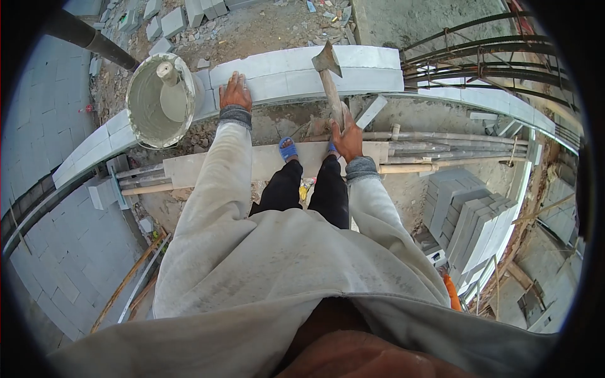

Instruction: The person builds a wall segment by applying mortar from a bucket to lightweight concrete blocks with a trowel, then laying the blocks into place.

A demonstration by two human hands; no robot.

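My left hand (236,94) lies flat on the near edge of a course of white blocks (265,79), its fingers stretched out and nothing held. My right hand (348,140) is closed round the wooden handle of a hatchet (329,85). The metal head of the hatchet points away from me and overlaps the top of the blocks in this view. Left of my left hand, a mortar-smeared bucket (135,104) stands on the wall. Inside it is some grey mortar and a tool with a thick, pale round handle (167,72).
Bent rebar (485,53) rises at the wall's right end. My feet, in blue sandals (288,150), are on a plank (208,165) beside bamboo poles (454,153). Stacked blocks (469,217) stand at right; a dark pole (94,41) slants behind the bucket.
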